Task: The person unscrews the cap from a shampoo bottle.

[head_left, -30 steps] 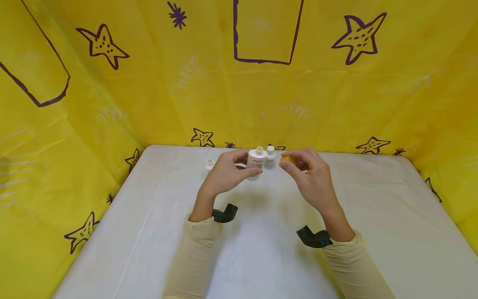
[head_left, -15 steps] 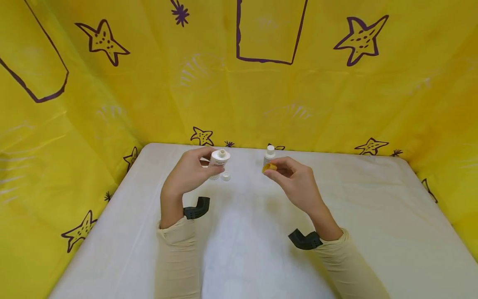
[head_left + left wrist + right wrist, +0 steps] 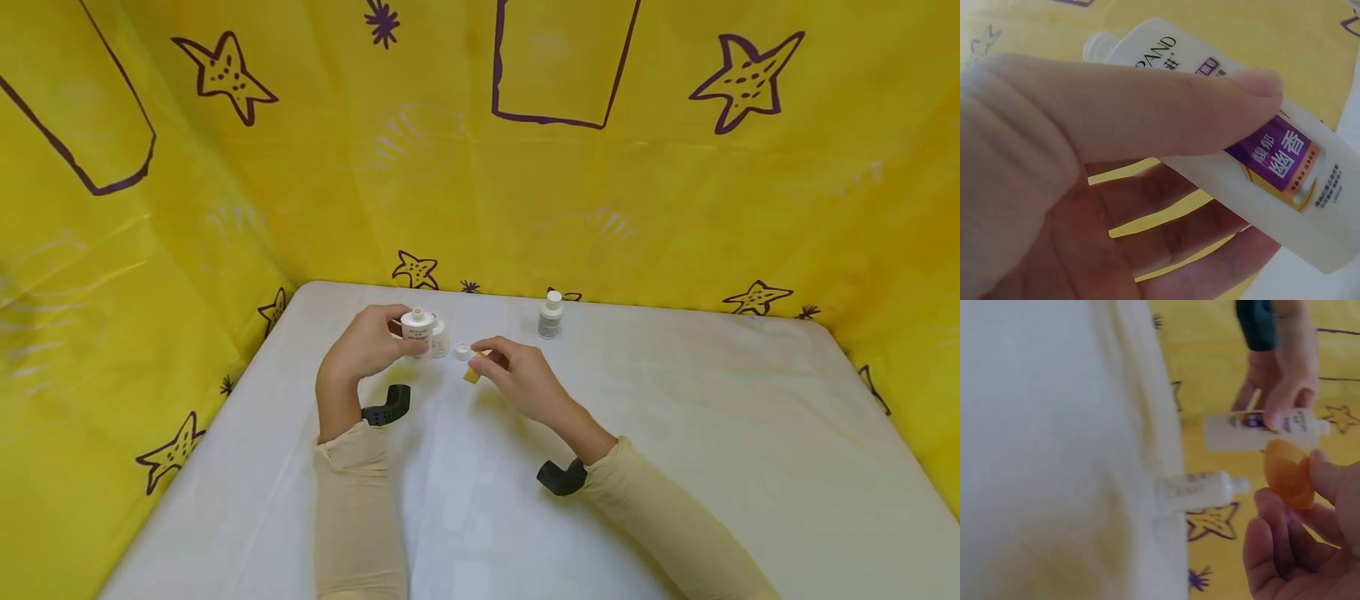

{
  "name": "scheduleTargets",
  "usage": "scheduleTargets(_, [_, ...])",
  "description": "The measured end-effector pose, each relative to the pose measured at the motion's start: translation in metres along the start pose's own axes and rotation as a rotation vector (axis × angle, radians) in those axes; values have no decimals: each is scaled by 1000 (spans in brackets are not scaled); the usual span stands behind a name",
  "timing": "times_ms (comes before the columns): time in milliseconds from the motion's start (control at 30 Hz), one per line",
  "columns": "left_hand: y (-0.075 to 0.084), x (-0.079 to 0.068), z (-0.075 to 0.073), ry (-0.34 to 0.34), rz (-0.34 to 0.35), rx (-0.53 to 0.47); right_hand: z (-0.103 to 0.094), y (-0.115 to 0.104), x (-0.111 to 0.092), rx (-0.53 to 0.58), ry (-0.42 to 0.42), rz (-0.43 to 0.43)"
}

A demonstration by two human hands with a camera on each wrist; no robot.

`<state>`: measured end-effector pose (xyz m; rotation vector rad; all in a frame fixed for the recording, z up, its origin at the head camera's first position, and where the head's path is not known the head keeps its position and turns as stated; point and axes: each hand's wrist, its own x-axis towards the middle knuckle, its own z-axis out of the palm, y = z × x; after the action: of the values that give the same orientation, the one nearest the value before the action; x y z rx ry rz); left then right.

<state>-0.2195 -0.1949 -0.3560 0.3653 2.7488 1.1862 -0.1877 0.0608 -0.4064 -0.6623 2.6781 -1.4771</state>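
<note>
My left hand [image 3: 366, 348] grips a white shampoo bottle [image 3: 417, 323], its bare neck upward in the head view. A purple label [image 3: 1275, 153] shows on it in the left wrist view, with the thumb across its front. Between thumb and fingertips my right hand [image 3: 525, 382] pinches a yellow-orange cap [image 3: 1288, 474], held above the table. Just right of the gripped bottle stands a smaller white bottle [image 3: 440, 339], partly hidden behind it. A small white cap [image 3: 462, 350] lies on the table close beside the right fingertips.
A small bottle with a white cap [image 3: 551, 315] stands upright toward the table's back edge. The white-covered table [image 3: 712, 433] meets yellow curtains [image 3: 637, 192] with starfish drawings at the back and sides. Black curved mounts [image 3: 390, 405] sit on both wrists.
My left hand has carried the shampoo bottle left, beside the smaller white bottle. My right hand has moved left and lower with the yellow-orange cap, away from the capped bottle.
</note>
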Motion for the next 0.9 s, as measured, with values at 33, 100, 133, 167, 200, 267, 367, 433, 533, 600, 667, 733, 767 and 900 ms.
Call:
scheduleTargets(33, [-3, 1, 0, -8, -8, -4, 6, 2, 4, -10, -13, 3])
scheduleTargets(100, [-9, 3, 1, -26, -24, -12, 16, 7, 11, -15, -37, 15])
scheduleTargets(133, [-11, 5, 2, -33, -33, -16, 20, 9, 14, -16, -46, 23])
scheduleTargets(167, [-14, 5, 2, -38, -42, -16, 25, 11, 17, -12, -52, 33])
scheduleTargets(200, [-16, 6, 3, -43, -49, -14, 28, 13, 19, -11, -56, 42])
scheduleTargets(267, [-20, 8, 4, -48, -58, -9, 35, 17, 23, -4, -57, 59])
scheduleTargets(367, [-26, 10, 5, -52, -70, 2, 43, 21, 28, 1, -62, 89])
scheduleTargets(433, [-29, 12, 6, -53, -71, 5, 47, 24, 30, -4, -70, 102])
scheduleTargets(533, [-31, 13, 7, -56, -75, 10, 50, 26, 32, -18, -86, 113])
scheduleTargets(600, [-32, 14, 9, -58, -78, 10, 52, 27, 33, -26, -92, 113])
scheduleTargets(667, [-33, 15, 10, -63, -80, 8, 53, 28, 34, -34, -97, 110])
scheduleTargets(733, [-34, 16, 11, -67, -82, 4, 55, 28, 34, -44, -101, 106])
scheduleTargets(767, [-35, 16, 12, -69, -84, 1, 55, 28, 34, -51, -104, 106])
scheduleTargets(900, [-36, 18, 13, -76, -89, -4, 56, 29, 35, -73, -118, 103])
